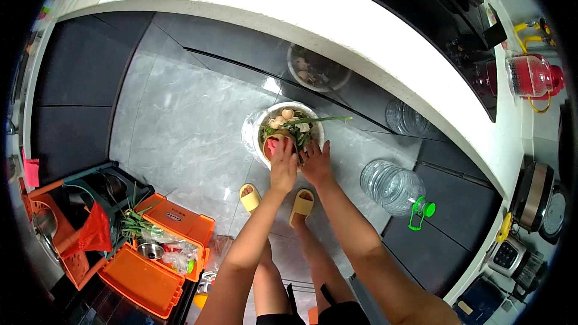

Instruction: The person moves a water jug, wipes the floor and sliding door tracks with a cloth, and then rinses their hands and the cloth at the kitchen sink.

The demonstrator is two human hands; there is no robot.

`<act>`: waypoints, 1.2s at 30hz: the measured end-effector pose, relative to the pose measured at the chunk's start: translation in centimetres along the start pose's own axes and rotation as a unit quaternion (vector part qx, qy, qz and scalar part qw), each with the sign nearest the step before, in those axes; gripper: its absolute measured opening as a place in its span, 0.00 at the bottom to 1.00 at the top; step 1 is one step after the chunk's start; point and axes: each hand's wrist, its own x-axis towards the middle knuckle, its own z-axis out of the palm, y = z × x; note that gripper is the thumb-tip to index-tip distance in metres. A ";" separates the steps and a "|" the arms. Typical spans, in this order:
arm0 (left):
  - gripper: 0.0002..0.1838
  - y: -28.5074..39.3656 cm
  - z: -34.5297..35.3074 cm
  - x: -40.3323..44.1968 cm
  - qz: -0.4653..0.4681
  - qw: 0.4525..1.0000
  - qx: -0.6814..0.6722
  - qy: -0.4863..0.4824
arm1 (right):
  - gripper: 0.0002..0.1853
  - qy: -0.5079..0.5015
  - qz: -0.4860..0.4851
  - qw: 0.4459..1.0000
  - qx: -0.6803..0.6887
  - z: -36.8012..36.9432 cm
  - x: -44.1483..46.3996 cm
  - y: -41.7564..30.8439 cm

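Note:
A round white bin [314, 110] stands on the grey floor. Inside it lie eggshells [288, 114], green leafy scraps and a long green stalk [328, 120] that sticks out over the rim to the right. My left hand [282, 162] reaches over the bin's front, against a tan-rimmed round item with something pink in it, whose shape my fingers partly hide. Just to the right, my right hand [316, 161] is over the front right rim with its fingers apart, and nothing shows in it.
Yellow slippers [301, 206] are just in front of the bin. A large clear bottle [392, 186] lies to the right. At the lower left are an open orange box [180, 222] and a rack. The white counter [253, 18] curves above.

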 end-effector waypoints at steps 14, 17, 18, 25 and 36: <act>0.34 -4.2 4.1 1.9 -0.187 0.957 -0.161 -0.151 | 0.38 -0.019 -0.002 0.994 -0.111 5.2 -3.6 -0.9; 0.34 -1.5 2.2 1.9 -0.217 0.863 -0.450 -0.069 | 0.35 -0.030 -0.178 0.932 -0.315 4.0 -2.6 -0.5; 0.34 1.0 0.8 1.5 -0.256 0.767 -0.585 -0.067 | 0.34 -0.066 -0.248 0.885 -0.388 3.5 -2.7 -0.2; 0.31 3.2 3.9 0.0 0.058 0.977 -0.176 0.101 | 0.36 -0.011 0.047 0.998 -0.042 0.1 -1.3 -0.3; 0.36 2.7 -6.7 -2.6 -0.303 0.652 -0.693 -0.051 | 0.37 -0.197 0.068 0.950 0.234 9.2 -11.5 -5.1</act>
